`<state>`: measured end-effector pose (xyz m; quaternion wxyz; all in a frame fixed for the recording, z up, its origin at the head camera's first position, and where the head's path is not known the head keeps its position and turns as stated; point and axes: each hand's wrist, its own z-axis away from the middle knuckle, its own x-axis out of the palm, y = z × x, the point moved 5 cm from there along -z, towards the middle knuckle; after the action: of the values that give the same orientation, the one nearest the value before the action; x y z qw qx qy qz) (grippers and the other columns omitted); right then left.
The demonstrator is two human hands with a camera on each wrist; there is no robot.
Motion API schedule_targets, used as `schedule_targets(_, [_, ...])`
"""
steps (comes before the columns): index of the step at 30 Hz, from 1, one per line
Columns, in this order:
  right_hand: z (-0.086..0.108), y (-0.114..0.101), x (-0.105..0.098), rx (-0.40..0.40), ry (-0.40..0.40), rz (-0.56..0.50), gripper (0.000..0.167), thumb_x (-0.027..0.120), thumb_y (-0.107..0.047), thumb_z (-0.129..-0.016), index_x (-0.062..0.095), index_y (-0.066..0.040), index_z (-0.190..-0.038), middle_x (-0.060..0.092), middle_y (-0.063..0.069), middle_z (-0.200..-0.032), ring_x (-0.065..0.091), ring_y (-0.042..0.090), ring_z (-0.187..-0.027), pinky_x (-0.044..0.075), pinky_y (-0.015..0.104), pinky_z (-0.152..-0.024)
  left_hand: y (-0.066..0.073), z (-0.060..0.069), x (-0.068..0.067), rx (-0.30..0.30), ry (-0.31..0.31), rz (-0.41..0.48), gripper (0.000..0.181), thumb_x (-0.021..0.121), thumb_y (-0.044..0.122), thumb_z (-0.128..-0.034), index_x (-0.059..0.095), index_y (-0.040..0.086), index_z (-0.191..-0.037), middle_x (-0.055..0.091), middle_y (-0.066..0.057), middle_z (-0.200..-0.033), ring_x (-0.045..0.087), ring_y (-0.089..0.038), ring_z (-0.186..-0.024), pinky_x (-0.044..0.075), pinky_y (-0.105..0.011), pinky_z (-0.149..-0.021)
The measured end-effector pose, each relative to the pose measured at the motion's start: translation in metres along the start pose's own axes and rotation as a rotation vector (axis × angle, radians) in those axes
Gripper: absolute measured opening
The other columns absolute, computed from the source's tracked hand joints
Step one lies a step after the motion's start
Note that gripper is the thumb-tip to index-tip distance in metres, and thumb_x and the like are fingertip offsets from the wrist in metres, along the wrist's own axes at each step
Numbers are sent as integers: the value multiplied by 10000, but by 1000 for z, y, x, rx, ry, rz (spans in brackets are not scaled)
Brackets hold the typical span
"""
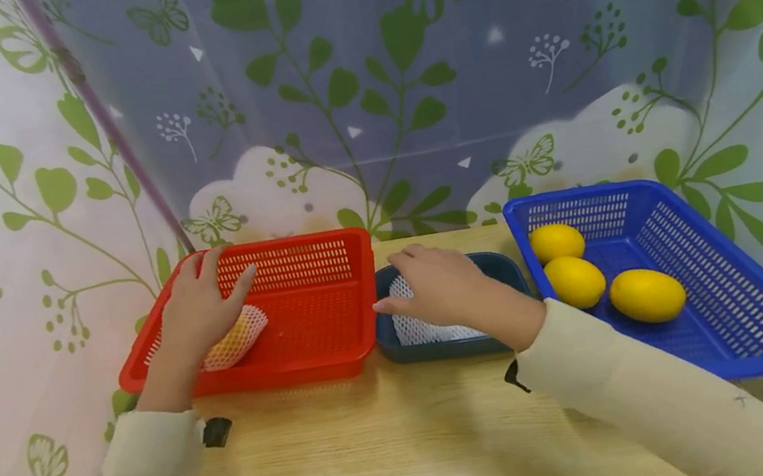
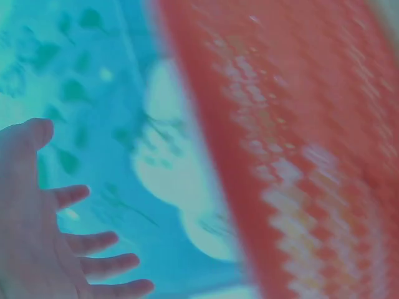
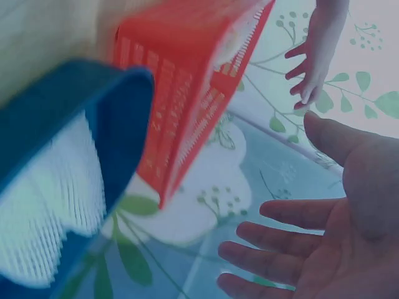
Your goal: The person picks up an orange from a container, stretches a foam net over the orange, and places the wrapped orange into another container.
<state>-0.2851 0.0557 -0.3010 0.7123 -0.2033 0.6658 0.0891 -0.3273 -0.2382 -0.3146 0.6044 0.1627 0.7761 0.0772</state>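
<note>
My left hand (image 1: 196, 311) hovers over the left part of the red basket (image 1: 320, 325), fingers spread and holding nothing. Below it in the basket lies a yellow fruit in a white foam net (image 1: 237, 340), partly hidden by the hand. Over the dark teal tray (image 1: 508, 272) is my right hand (image 1: 444, 286), its fingers extended and empty. White foam nets (image 1: 410, 328) lie in that tray under the hand. The right wrist view shows the foam net (image 3: 56, 205) inside the tray and the right fingers (image 3: 280, 240) straight, apart from it.
To the right stands a blue basket (image 1: 729, 285) holding three yellow fruits (image 1: 649, 295). All the containers stand on a light wooden table (image 1: 355, 456). A leaf-patterned curtain (image 1: 362, 109) hangs behind and at the sides.
</note>
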Motion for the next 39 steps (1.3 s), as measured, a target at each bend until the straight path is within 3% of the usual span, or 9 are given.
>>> schedule_targets(3, [13, 12, -14, 10, 5, 25, 812, 564, -604, -899, 382, -64, -1479, 406, 166, -1487, 454, 339, -1309, 435, 513, -1010, 31, 2, -7, 58, -14, 9, 704, 416, 567, -974, 260, 141, -1513, 258, -290, -1493, 313, -525, -1312, 344, -699, -969])
schedule_targets(8, [32, 38, -31, 34, 18, 70, 792, 584, -561, -911, 386, -34, -1468, 417, 224, -1461, 490, 396, -1255, 466, 544, -948, 90, 5, -7, 165, -46, 22, 689, 443, 560, -965, 267, 186, -1517, 239, -256, -1527, 297, -470, -1357, 324, -653, -1032])
schedule_targets(12, [41, 63, -39, 82, 17, 80, 768, 583, -522, -929, 384, -4, -1459, 420, 264, -1440, 505, 439, -1210, 468, 572, -910, 136, 11, 2, 249, -90, 12, 704, 447, 586, -950, 263, 225, -1526, 242, -226, -1537, 290, -434, -1376, 296, -632, -1067])
schedule_targets(18, [45, 100, -42, 170, -26, 39, 821, 560, -550, -928, 343, 31, -1466, 382, 316, -1439, 427, 491, -1256, 402, 636, -960, 187, 25, 27, 350, -173, 18, 712, 443, 618, -939, 263, 265, -1531, 229, -178, -1566, 224, -380, -1430, 245, -620, -1103])
schedule_targets(23, [47, 139, -42, 246, -84, 12, 907, 533, -605, -916, 292, 72, -1468, 328, 363, -1443, 316, 547, -1298, 296, 694, -1005, 220, 36, 51, 419, -236, 42, 713, 439, 640, -932, 251, 306, -1533, 208, -121, -1591, 150, -320, -1468, 218, -585, -1131])
schedule_targets(30, [49, 199, -33, 323, -178, -7, 916, 542, -572, -926, 273, 138, -1439, 312, 403, -1418, 329, 593, -1251, 287, 702, -1000, 258, 54, 84, 536, -306, 98, 732, 407, 692, -917, 123, 426, -1537, 166, -60, -1611, 131, -327, -1474, 221, -617, -1113])
schedule_targets(39, [60, 246, -22, 337, -279, 12, 993, 660, -572, -840, 339, 212, -1356, 292, 442, -1383, 279, 620, -1258, 280, 695, -1013, 285, 73, 129, 584, -406, 47, 730, 351, 743, -899, -20, 533, -1491, 67, -6, -1627, 38, -297, -1486, 180, -609, -1131])
